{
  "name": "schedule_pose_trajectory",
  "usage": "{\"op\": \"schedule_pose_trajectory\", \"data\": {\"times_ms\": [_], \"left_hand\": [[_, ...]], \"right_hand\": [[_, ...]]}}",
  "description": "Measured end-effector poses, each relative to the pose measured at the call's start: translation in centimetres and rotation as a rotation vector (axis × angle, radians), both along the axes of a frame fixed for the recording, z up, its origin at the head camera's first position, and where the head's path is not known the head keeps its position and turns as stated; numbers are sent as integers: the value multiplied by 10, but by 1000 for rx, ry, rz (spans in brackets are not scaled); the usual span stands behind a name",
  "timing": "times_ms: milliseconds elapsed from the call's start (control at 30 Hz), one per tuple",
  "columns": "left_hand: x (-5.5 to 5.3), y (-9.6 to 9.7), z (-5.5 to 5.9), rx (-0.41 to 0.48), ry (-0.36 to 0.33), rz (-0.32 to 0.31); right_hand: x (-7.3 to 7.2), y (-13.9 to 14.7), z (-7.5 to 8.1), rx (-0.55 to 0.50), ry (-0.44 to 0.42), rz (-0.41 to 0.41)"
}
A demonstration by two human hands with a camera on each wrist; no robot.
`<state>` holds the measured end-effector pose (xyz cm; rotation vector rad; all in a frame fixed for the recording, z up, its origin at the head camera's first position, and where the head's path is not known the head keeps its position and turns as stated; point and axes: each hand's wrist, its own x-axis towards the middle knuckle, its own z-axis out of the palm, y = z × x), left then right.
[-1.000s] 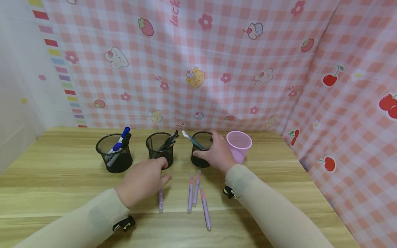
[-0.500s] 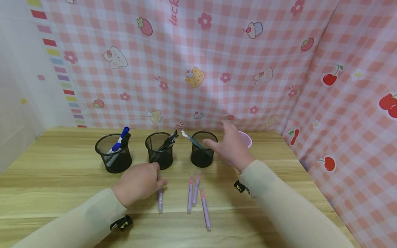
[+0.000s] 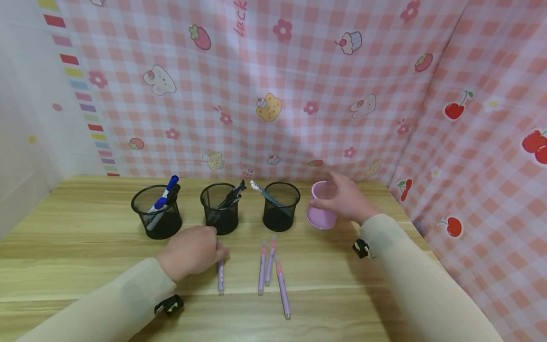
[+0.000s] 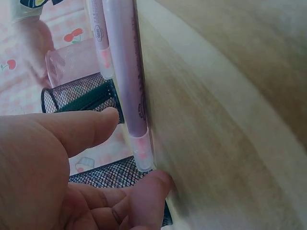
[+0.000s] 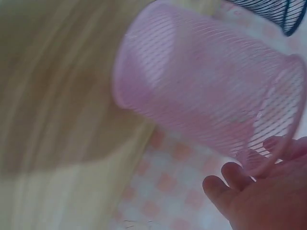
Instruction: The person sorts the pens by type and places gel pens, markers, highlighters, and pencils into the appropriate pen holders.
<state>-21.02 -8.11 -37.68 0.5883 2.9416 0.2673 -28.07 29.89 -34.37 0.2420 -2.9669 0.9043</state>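
Observation:
A pink mesh pen holder (image 3: 321, 217) stands at the right end of a row of pen holders. My right hand (image 3: 348, 198) holds it near the rim, the thumb across its front side and the fingers behind; the right wrist view shows the fingers (image 5: 235, 178) at the rim. Low over the wood, my left hand (image 3: 190, 251) is at the far end of a purple highlighter (image 3: 221, 279). In the left wrist view, thumb and forefinger are apart beside the capped tip of the highlighter (image 4: 127, 72), not closed on it. Several more highlighters (image 3: 262, 270) lie to the right.
Three black mesh holders stand along the back: one with blue- and black-capped markers (image 3: 164, 225), one with black pens (image 3: 222, 221), one with a teal white-topped pen (image 3: 279, 219). Checked cloth (image 3: 239, 133) hangs behind the wooden table (image 3: 107, 237) and along its right side.
My right hand has moved right from the third black holder to the pink one, whose base has shifted slightly left. My left hand has drawn back a little along the highlighter.

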Motion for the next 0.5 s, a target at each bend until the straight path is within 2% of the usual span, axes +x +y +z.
{"op": "schedule_pose_trajectory", "data": {"times_ms": [133,500], "left_hand": [[-1,2,-1,1,-8,-2],[-4,4,-3,-21,-44,22]], "right_hand": [[-1,8,-9,-12,-58,-12],[-5,10,-22,-94,-33,-25]]}}
